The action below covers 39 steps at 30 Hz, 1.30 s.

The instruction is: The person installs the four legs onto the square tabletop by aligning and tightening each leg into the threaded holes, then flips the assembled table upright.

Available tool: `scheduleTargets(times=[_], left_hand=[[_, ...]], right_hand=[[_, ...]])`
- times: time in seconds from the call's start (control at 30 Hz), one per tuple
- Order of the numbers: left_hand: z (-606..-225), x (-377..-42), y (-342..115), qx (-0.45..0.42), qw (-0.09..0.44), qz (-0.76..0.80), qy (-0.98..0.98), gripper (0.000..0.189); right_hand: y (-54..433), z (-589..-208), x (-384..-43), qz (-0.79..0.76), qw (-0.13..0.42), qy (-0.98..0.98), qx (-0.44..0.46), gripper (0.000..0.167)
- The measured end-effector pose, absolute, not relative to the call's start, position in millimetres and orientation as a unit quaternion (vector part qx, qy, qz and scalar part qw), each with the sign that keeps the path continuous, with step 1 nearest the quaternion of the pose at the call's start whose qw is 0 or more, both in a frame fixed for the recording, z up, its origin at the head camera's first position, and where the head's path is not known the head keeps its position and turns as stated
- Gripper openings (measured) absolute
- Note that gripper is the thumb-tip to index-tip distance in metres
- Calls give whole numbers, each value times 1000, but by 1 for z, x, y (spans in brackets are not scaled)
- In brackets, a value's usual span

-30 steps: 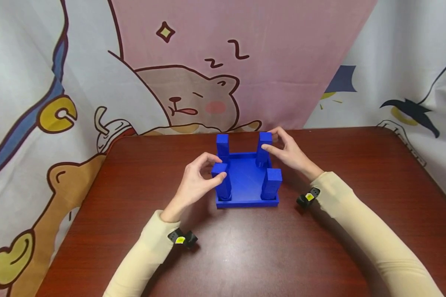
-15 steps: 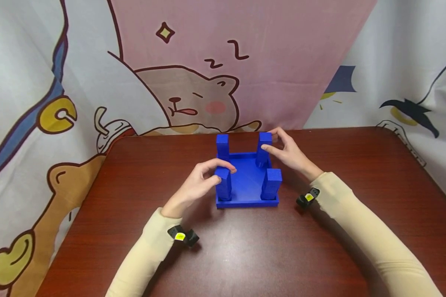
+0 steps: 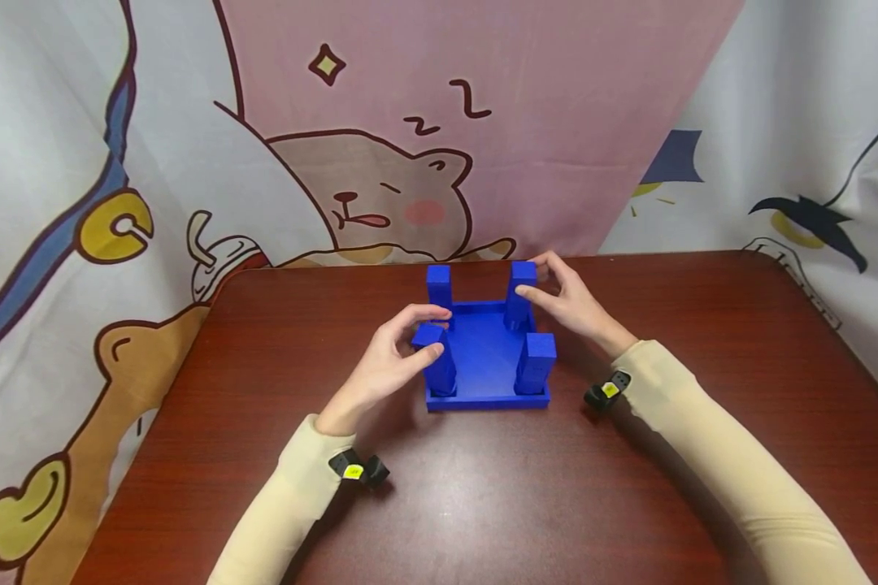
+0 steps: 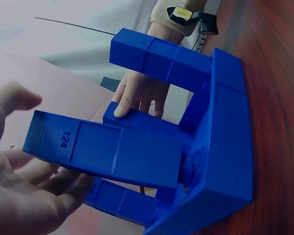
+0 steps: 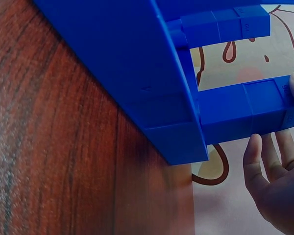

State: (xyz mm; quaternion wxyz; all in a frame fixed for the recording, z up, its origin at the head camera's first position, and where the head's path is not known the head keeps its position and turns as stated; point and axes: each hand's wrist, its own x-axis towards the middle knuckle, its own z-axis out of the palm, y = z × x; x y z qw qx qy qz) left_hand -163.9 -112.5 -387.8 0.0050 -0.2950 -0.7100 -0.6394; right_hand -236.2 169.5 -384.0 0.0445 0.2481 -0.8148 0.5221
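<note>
A shallow blue square tray-like base (image 3: pixel 486 402) bears an upright square leg near each corner. Around the near-left leg (image 3: pixel 439 370), marked 124 in the left wrist view, my left hand (image 3: pixel 384 357) is loosely spread. Its fingers lie along the leg's far side, while the thumb (image 4: pixel 22 98) stands off the upper end. This leg leans slightly left, with a dark gap and a rounded stub showing at its foot. My right hand (image 3: pixel 574 301) pinches the upper part of the far-right leg (image 3: pixel 518 305), thumb (image 4: pixel 123 108) pressed to its face; the right index fingertip is hidden.
The near-right leg (image 3: pixel 536 366) and far-left leg (image 3: pixel 439 284) stand free of both hands. Everything sits on a dark red-brown wooden table (image 3: pixel 483 496), near its back edge. A printed cloth (image 3: pixel 556 122) hangs right behind it.
My left fingers have reached over the near-left leg, then drawn back around it. That leg's top has turned a little and shifted slightly left. The right hand keeps its place.
</note>
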Motion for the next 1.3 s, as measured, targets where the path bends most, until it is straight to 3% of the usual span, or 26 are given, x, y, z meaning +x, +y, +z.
scheduleTargets(times=[0.3,0.57,1.07,1.3], left_hand=[[-381,-150,-111,-190,51,-604,-773,42],[-386,-151,-113,-164,99,-581,-791,41],[-388,-156,-112,-213,-15,-679,-702,30],[-389,-158,-113,-228,-30,-681,-696,30]], right_hand=[[169,-384,-237,529,43,-810,250,29],[169,-385,-237,527,47,-810,251,29],[169,-385,-236,533,45,-811,236,29],[168,-384,-236,530,42,-813,237,30]])
